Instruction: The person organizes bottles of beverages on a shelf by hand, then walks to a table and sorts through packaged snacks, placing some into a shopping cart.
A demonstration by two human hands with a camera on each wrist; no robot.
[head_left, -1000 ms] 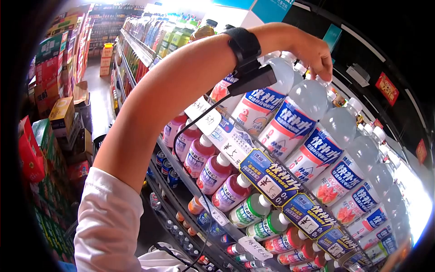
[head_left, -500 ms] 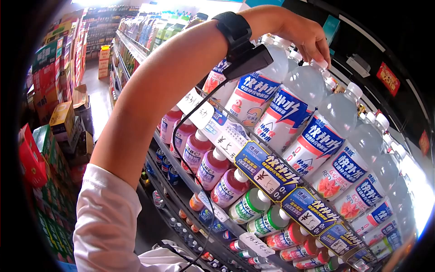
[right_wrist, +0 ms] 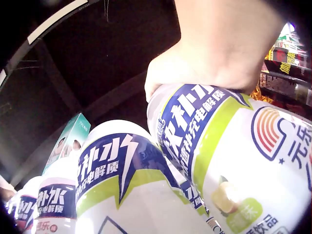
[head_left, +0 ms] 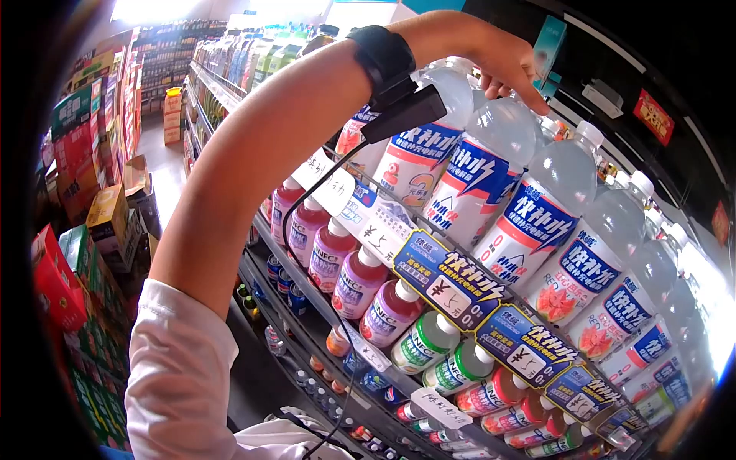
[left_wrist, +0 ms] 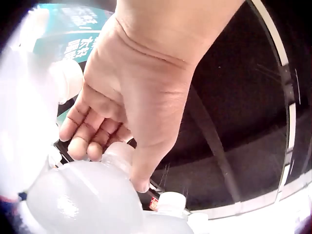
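My left hand (head_left: pixel 506 65) reaches over the top of a large bottle of cloudy drink (left_wrist: pixel 87 195) with a white cap (left_wrist: pixel 119 150). In the left wrist view the thumb lies straight along one side of this cap; the loosely bent fingers (left_wrist: pixel 83 139) are on its other side. My right hand (right_wrist: pixel 209 61) lies over the upper end of a bottle with a blue and lime-green label (right_wrist: pixel 209 136); its fingers are hidden behind the bottle, so I cannot tell how they grip. Another such bottle (right_wrist: pixel 126 180) stands right beside it.
A shelf edge with price tags (head_left: pixel 448 287) runs below the large bottles. Smaller pink (head_left: pixel 360 284) and green-labelled bottles (head_left: pixel 425 341) fill the shelf underneath. Stacked cartons (head_left: pixel 115 218) line the aisle at the left. A black cable (head_left: pixel 295 211) hangs from the left wrist.
My left fingers pinched close at the bottle cap before; now they have spread apart, with the thumb stretched out. The head view has shifted slightly. The bottles stand in the same row.
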